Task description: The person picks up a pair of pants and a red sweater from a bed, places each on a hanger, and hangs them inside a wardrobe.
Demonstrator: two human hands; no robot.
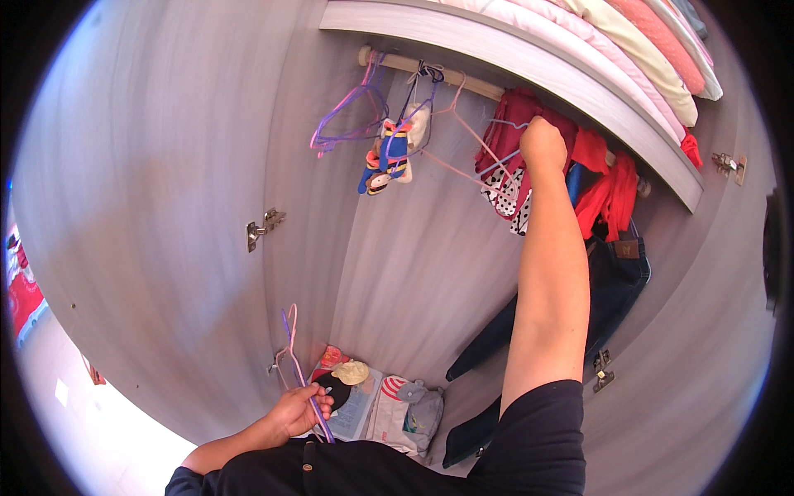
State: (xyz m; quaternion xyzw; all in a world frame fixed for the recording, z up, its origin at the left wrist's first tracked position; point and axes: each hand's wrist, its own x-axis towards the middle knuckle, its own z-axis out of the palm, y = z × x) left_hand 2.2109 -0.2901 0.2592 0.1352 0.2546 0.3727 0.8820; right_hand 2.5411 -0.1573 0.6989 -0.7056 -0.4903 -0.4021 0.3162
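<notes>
Low in front of my body, my left hand (296, 411) grips a pink hanger (292, 335) and a purple hanger (320, 414) together, hooks pointing up. My right hand (543, 144) is raised inside the wardrobe, closed on a light blue hanger (497, 165) just below the wooden rod (474, 85). Dark red cloth (510, 131) and black-dotted white fabric (500, 186) hang beside and behind that hand. Left of it, a bare pink hanger (472, 131) hangs from the rod. My right forearm hides part of the dark jeans (617, 279).
Purple hangers (350, 99) and plush toys (392, 155) hang at the rod's left. Red scarves (611, 198) hang at its right. Folded bedding (626, 68) fills the shelf above. Caps (350, 372) and a grey bag (428, 409) lie on the floor. An open door (155, 186) stands left.
</notes>
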